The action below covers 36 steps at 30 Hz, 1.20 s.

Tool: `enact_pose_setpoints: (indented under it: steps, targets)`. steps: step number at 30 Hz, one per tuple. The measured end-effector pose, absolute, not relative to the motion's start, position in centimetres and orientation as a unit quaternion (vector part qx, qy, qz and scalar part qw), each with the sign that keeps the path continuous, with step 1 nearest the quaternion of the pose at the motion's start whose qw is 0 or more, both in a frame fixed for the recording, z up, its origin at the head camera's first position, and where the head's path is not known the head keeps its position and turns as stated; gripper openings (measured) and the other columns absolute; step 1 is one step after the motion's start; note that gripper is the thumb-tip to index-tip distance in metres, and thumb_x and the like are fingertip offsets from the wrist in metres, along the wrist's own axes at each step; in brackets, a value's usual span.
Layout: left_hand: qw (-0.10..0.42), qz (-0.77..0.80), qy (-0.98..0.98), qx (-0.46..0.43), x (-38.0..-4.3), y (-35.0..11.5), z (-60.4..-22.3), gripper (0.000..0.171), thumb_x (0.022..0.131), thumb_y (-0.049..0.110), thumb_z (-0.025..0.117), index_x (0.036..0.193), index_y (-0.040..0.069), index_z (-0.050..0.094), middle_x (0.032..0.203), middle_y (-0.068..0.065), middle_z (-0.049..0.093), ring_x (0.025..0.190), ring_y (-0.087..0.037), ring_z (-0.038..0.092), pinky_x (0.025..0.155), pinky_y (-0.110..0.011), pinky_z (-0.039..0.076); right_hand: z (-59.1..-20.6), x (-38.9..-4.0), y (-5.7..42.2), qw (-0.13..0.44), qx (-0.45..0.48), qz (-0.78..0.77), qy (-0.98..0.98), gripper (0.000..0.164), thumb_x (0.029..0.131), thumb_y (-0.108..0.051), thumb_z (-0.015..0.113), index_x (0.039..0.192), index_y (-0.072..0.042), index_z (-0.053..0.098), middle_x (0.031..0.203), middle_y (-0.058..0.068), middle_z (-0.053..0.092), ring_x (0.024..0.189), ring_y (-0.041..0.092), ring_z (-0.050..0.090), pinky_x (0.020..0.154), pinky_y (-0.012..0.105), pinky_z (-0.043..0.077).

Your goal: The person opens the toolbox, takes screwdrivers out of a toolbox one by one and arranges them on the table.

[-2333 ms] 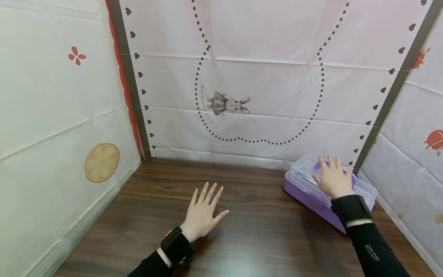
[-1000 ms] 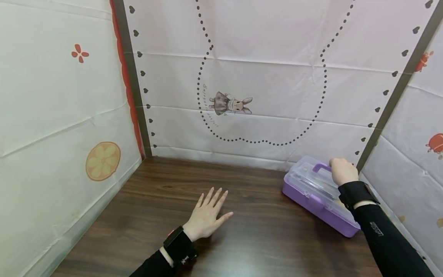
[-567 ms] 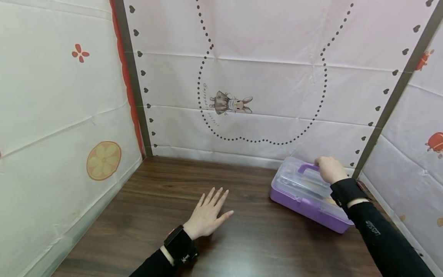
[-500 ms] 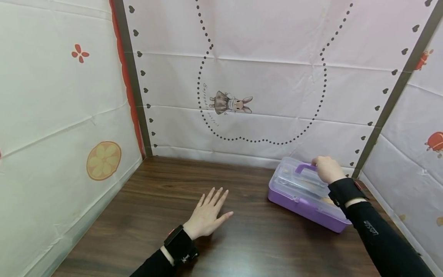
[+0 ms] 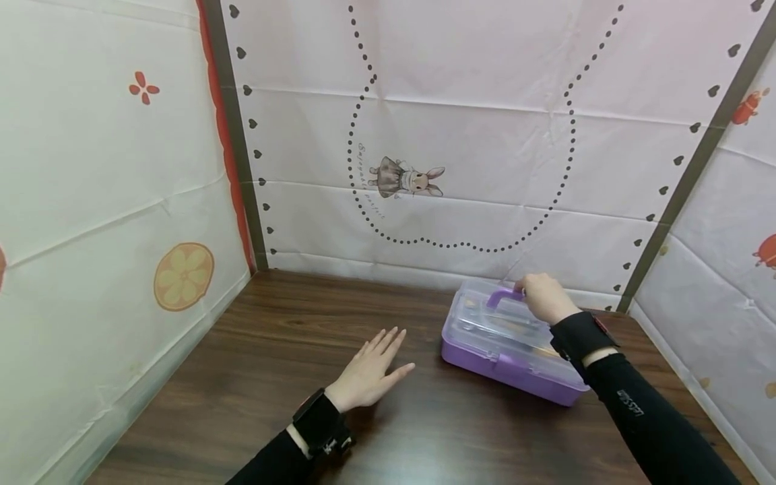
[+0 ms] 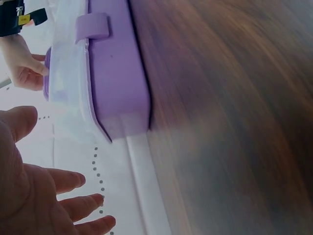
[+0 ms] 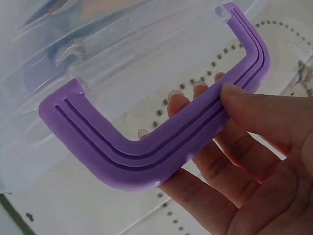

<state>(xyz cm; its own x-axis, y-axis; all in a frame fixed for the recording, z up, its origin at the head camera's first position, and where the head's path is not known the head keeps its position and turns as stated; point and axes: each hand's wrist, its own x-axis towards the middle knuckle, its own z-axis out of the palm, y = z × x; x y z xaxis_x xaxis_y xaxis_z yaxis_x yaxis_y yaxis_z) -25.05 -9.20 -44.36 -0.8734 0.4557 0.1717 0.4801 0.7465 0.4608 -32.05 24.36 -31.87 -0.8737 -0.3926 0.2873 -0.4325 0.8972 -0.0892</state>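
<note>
A purple plastic storage box (image 5: 515,377) with a clear lid (image 5: 485,316) stands at the right of the table, its lid closed. My right hand (image 5: 548,298) grips the purple carry handle (image 7: 142,161) on that lid; in the right wrist view the fingers pass behind the bar and the thumb lies on its front. Blurred items show through the lid, too unclear to name. My left hand (image 5: 368,370) is left of the box, palm down with fingers spread, holding nothing. In the left wrist view the box's latch (image 6: 93,27) faces me.
The dark wooden table (image 5: 291,337) is bounded by a pale printed cloth at the back (image 5: 461,148), a left cloth wall (image 5: 91,202) and a right cloth wall (image 5: 733,269). Bare wood extends around my left hand and in front of the box.
My right hand went from lying spread over the lid to gripping the handle. The box has moved left, away from the right wall, and turned somewhat. My left hand has barely shifted.
</note>
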Motion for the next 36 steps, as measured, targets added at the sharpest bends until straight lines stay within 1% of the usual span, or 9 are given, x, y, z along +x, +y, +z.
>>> enact_pose_setpoints:
  steps: [6,11,15,25,30,32,34,35,36]
  targets:
    - [0.010,-0.324,-0.910,-0.259,-26.0,-8.6,-44.2,0.078,0.101,0.047,0.051,0.156,0.000,0.023,0.163,-0.017,0.023,0.150,-0.038,0.022,0.120,-0.055,0.024,-32.2,-32.1,22.2,0.134,0.230,0.082,-0.960,0.018,0.083,0.014,0.061,0.092,0.005,0.074,0.087,0.020,0.073,0.081,0.037,0.068,0.074,0.048,0.055]
    - [0.015,-0.373,-0.895,-0.245,-26.9,-8.4,-44.1,0.084,0.098,0.047,0.057,0.157,0.001,0.019,0.164,-0.016,0.021,0.150,-0.035,0.023,0.121,-0.051,0.023,-32.2,-31.8,20.1,0.121,0.238,0.079,-0.960,0.018,0.085,0.012,0.062,0.097,0.005,0.074,0.089,0.020,0.073,0.083,0.036,0.069,0.074,0.046,0.057]
    - [0.032,-0.400,-0.887,-0.230,-27.4,-8.3,-44.1,0.089,0.094,0.045,0.064,0.158,0.004,0.017,0.163,-0.016,0.022,0.149,-0.034,0.024,0.121,-0.051,0.024,-32.2,-31.7,18.6,0.119,0.250,0.078,-0.958,0.020,0.087,0.012,0.060,0.099,0.005,0.075,0.090,0.019,0.074,0.082,0.034,0.070,0.073,0.043,0.057]
    - [0.094,-0.432,-0.862,-0.247,-27.9,-8.3,-43.5,0.093,0.088,0.031,0.075,0.155,-0.002,0.021,0.159,-0.025,0.026,0.145,-0.038,0.031,0.118,-0.050,0.029,-32.2,-31.7,16.4,0.122,0.274,0.081,-0.951,0.019,0.088,0.008,0.063,0.099,0.000,0.076,0.092,0.015,0.075,0.082,0.030,0.071,0.071,0.039,0.058]
    - [0.129,-0.425,-0.862,-0.245,-27.8,-8.5,-43.2,0.086,0.088,0.025,0.075,0.153,-0.005,0.027,0.155,-0.026,0.034,0.140,-0.037,0.040,0.113,-0.047,0.038,-32.3,-31.6,15.4,0.121,0.277,0.085,-0.950,0.021,0.091,0.005,0.061,0.103,-0.003,0.077,0.098,0.015,0.076,0.087,0.030,0.072,0.074,0.040,0.059]
    - [0.146,-0.416,-0.863,-0.246,-27.8,-8.6,-43.1,0.082,0.088,0.023,0.075,0.151,-0.006,0.031,0.152,-0.026,0.040,0.132,-0.035,0.050,0.107,-0.046,0.044,-32.4,-31.6,15.3,0.122,0.275,0.086,-0.950,0.021,0.092,0.004,0.061,0.104,-0.004,0.077,0.100,0.015,0.076,0.089,0.030,0.072,0.075,0.040,0.059]
    - [0.153,-0.404,-0.869,-0.242,-27.8,-8.6,-42.9,0.081,0.088,0.023,0.075,0.150,-0.006,0.033,0.134,-0.025,0.059,0.108,-0.027,0.063,0.097,-0.039,0.051,-32.6,-31.5,15.2,0.134,0.273,0.078,-0.950,0.020,0.091,0.003,0.062,0.102,-0.005,0.077,0.099,0.014,0.076,0.088,0.030,0.072,0.075,0.041,0.059]
    - [0.154,-0.398,-0.872,-0.241,-27.8,-8.6,-42.9,0.081,0.088,0.024,0.075,0.150,-0.006,0.033,0.120,-0.024,0.066,0.093,-0.021,0.063,0.089,-0.034,0.052,-32.7,-31.4,15.1,0.143,0.273,0.071,-0.949,0.019,0.091,0.003,0.063,0.101,-0.005,0.077,0.098,0.014,0.076,0.087,0.030,0.072,0.074,0.041,0.059]
    - [0.153,-0.394,-0.874,-0.240,-27.9,-8.6,-43.0,0.081,0.088,0.025,0.075,0.150,-0.006,0.033,0.104,-0.021,0.067,0.081,-0.016,0.057,0.081,-0.031,0.050,-32.9,-31.3,15.1,0.154,0.273,0.064,-0.947,0.018,0.090,0.003,0.064,0.100,-0.005,0.077,0.097,0.014,0.076,0.086,0.030,0.072,0.073,0.041,0.059]
